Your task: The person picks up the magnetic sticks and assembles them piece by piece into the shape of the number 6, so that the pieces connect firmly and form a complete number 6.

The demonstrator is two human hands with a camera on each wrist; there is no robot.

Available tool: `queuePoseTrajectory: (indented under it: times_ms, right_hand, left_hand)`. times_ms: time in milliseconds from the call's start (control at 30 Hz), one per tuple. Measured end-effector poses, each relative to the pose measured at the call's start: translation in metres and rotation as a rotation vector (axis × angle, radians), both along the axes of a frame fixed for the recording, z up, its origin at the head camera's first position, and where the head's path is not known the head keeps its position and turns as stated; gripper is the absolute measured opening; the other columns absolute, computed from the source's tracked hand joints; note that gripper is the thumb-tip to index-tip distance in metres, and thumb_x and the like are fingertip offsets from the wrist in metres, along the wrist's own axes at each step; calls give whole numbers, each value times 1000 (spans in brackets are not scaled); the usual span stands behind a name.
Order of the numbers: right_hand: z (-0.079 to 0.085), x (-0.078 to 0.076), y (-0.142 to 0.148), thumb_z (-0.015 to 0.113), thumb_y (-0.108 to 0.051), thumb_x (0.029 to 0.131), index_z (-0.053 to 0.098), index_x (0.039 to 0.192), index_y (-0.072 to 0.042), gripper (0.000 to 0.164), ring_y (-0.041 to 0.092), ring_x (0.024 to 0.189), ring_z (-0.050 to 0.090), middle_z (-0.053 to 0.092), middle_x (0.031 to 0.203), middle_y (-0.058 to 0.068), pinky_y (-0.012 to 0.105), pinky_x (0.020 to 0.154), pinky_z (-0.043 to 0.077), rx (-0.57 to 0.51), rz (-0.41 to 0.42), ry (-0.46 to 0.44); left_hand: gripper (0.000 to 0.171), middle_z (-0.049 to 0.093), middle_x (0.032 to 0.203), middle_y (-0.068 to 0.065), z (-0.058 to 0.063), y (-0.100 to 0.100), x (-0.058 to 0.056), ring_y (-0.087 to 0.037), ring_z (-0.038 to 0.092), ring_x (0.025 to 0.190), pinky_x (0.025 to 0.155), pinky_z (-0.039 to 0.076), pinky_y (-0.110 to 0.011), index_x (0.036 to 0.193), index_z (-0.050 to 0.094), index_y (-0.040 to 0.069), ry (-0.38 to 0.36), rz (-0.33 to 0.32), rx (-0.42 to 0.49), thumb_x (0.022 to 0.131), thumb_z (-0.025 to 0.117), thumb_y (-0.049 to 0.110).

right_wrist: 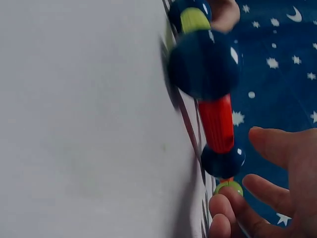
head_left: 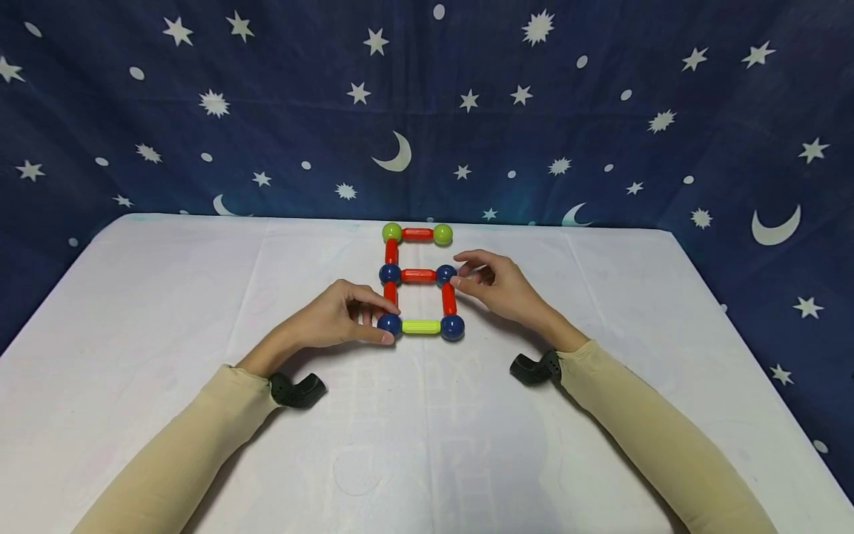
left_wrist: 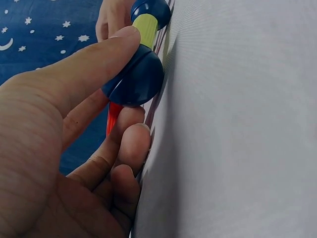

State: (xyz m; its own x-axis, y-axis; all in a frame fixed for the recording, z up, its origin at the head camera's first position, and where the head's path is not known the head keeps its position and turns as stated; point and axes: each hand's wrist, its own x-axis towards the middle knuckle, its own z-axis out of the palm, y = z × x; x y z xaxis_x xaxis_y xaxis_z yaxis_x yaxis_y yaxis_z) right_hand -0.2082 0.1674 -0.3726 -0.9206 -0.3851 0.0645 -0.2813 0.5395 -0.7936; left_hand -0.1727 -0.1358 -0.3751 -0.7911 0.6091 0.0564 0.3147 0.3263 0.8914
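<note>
A flat figure of balls and rods lies on the white table. My left hand (head_left: 339,315) holds its near-left blue ball (left_wrist: 136,79) between thumb and fingers. A yellow-green rod (head_left: 421,327) joins that ball to the near-right blue ball (head_left: 452,327). Beside the middle-right blue ball (head_left: 445,275) is my right hand (head_left: 497,285), with thumb and fingers spread apart; the right wrist view shows a gap between thumb and ball. Red rods (head_left: 419,276) link the middle balls and run up the left side. At the far end, a red rod joins two green balls (head_left: 443,234).
The white tablecloth (head_left: 200,297) reaches back to a dark blue curtain (head_left: 280,126) printed with stars and moons. Black wrist mounts (head_left: 298,391) stick out from both sleeves, just above the cloth.
</note>
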Motion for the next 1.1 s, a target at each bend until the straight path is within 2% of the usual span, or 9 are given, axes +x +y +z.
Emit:
queuePoseTrajectory:
  times_ms: [267,433,533,867,1100]
  right_hand:
    - [-6,34,11,81,-19,88,66,129,-8,46,21,90,59,67,108,7,30,76,48,-67,88,12]
    - [-12,46,15,89,-20,80,72,120,-12,44,19,92,61,68,104,0,31,78,48,-79,150,31]
    - [-14,48,14,90,-20,79,74,117,-13,42,19,92,61,68,103,-1,32,79,48,-89,165,24]
    - [-18,46,14,87,-19,82,74,119,-12,40,21,92,60,70,106,0,32,78,46,-97,132,-3]
    - [-18,45,14,87,-20,82,74,119,-13,40,20,90,60,70,103,-1,30,76,47,-100,148,38]
  left_hand:
    - [36,65,81,-5,-1,-1,-1,-24,54,73,61,40,-26,108,79,7,-10,3,1,75,91,9]
    - [36,65,81,-5,-3,1,-2,-24,54,73,61,40,-26,109,79,7,-11,1,4,75,91,9]
    - [36,64,81,-4,-4,1,-2,-24,54,74,62,40,-27,109,79,7,-9,-4,-1,75,91,10]
    - [37,62,80,-3,-3,2,-3,-25,52,74,62,37,-26,113,77,8,-8,13,-32,78,89,12]
    - [40,63,84,-7,-3,-2,-4,-25,52,75,63,39,-27,115,76,6,-4,-9,-23,77,90,11]
